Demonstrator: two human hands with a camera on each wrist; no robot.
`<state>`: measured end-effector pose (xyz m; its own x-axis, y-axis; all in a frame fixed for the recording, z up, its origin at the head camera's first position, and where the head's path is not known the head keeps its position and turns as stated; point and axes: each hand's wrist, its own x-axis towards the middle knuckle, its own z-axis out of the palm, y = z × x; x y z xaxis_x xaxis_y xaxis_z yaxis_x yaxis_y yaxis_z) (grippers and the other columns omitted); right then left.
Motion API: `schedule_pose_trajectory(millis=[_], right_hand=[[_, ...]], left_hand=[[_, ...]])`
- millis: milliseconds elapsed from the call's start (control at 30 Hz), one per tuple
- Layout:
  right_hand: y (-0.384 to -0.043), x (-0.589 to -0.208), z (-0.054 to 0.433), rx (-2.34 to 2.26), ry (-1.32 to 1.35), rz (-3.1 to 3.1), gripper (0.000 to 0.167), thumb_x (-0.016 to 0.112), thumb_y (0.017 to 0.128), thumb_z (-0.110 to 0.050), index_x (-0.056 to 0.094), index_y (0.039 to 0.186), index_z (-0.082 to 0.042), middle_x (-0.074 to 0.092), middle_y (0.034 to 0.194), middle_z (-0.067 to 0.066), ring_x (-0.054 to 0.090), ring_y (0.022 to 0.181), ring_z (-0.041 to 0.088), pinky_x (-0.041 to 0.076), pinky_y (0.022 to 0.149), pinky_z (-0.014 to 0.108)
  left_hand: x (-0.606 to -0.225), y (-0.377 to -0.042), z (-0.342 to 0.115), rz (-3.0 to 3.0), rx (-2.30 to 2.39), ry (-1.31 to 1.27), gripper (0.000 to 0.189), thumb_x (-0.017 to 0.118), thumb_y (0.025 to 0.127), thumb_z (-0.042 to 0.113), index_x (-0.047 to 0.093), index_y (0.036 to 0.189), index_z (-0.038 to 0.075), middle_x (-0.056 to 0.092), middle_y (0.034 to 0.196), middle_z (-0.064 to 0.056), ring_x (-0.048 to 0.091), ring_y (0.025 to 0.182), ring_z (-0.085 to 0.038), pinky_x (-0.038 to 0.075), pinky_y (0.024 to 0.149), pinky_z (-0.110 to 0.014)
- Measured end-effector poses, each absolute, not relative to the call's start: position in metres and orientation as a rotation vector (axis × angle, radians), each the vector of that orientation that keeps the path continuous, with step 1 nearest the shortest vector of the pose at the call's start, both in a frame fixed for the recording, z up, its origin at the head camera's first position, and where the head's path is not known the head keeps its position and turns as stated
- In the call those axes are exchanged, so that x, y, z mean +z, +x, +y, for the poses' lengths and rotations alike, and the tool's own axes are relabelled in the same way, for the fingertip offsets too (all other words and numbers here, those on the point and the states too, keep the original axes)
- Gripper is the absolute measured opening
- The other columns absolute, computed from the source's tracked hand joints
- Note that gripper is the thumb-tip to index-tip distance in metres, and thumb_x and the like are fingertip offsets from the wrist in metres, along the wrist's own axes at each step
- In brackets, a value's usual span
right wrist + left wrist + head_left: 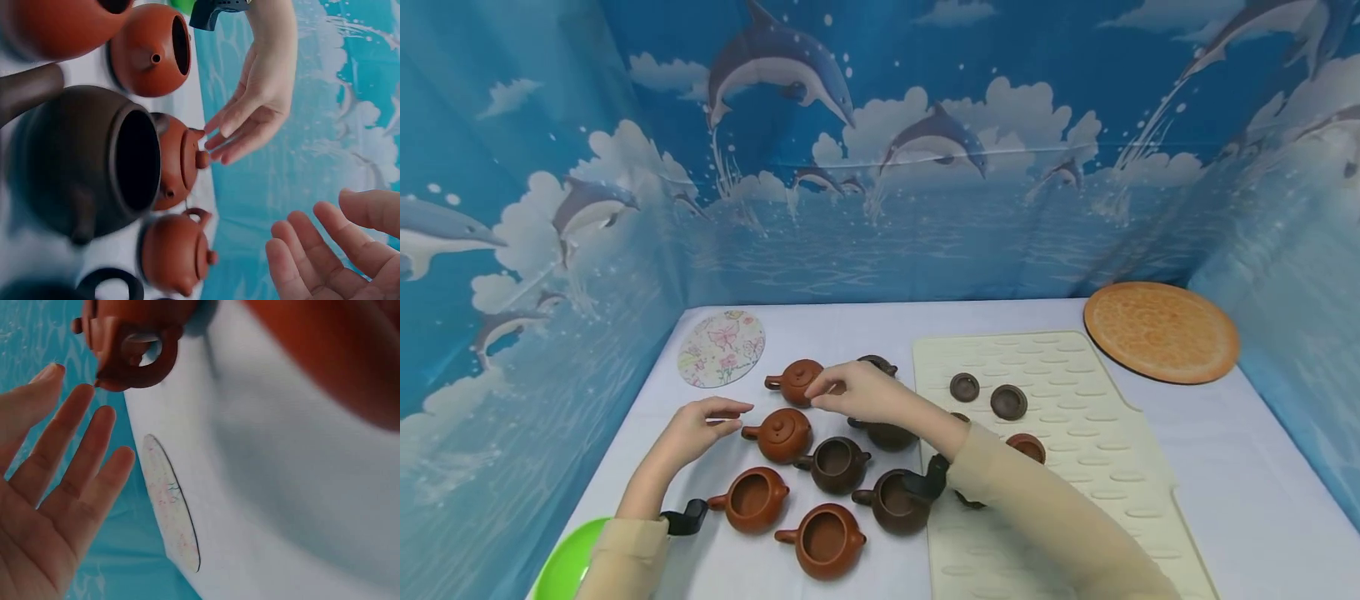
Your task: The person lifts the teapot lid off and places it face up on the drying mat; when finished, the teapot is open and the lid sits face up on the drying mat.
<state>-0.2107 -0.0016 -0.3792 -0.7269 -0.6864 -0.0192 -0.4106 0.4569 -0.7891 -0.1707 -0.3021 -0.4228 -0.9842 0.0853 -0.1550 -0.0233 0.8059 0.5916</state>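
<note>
My left hand (696, 429) hovers beside the handle of a lidded reddish-brown teapot (784, 435), its fingers extended and holding nothing. In the left wrist view that palm (56, 512) faces up with spread fingers. Above another lidded reddish teapot (797, 382) at the back, my right hand (868, 392) hangs with fingers loosely bent; the right wrist view shows nothing in its grasp. Nearer me stand two lidless reddish teapots, one at left (751, 500) and one at front (824, 542). Two lidless dark teapots, one central (835, 465) and one nearer (898, 502), stand to their right.
A cream ridged mat (1097, 467) at right bears several small lids, including a dark lid (1008, 402) and a reddish lid (1027, 447). A flowered disc (721, 348) lies back left, a round orange-brown board (1161, 333) back right. A green bowl (571, 567) sits front left.
</note>
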Motion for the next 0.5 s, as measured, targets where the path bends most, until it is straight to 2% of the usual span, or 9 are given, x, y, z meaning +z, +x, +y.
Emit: schedule_pose_trajectory(millis=[200, 500], right_hand=[[-0.222, -0.397, -0.049, -1.076, -0.87, 2.38, 0.02, 0.065, 0.096, -0.024, 0.073, 0.112, -0.015, 0.071, 0.113, 0.0, 0.064, 0.097, 0.012, 0.053, 0.081, 0.025], [-0.22, -0.41, -0.083, -0.773, -0.886, 2.477, 0.024, 0.068, 0.094, -0.024, 0.073, 0.115, -0.014, 0.072, 0.113, -0.001, 0.064, 0.103, 0.01, 0.053, 0.087, 0.022]], left_hand=[[-0.435, -0.175, -0.301, 2.776, 0.9, 0.106, 0.024, 0.067, 0.092, 0.008, 0.073, 0.116, 0.01, 0.071, 0.117, -0.013, 0.065, 0.111, -0.036, 0.057, 0.09, -0.05], [-0.444, -0.178, -0.297, 2.769, 0.885, 0.129, 0.02, 0.07, 0.09, 0.013, 0.075, 0.11, 0.012, 0.073, 0.111, -0.01, 0.066, 0.107, -0.032, 0.055, 0.09, -0.049]])
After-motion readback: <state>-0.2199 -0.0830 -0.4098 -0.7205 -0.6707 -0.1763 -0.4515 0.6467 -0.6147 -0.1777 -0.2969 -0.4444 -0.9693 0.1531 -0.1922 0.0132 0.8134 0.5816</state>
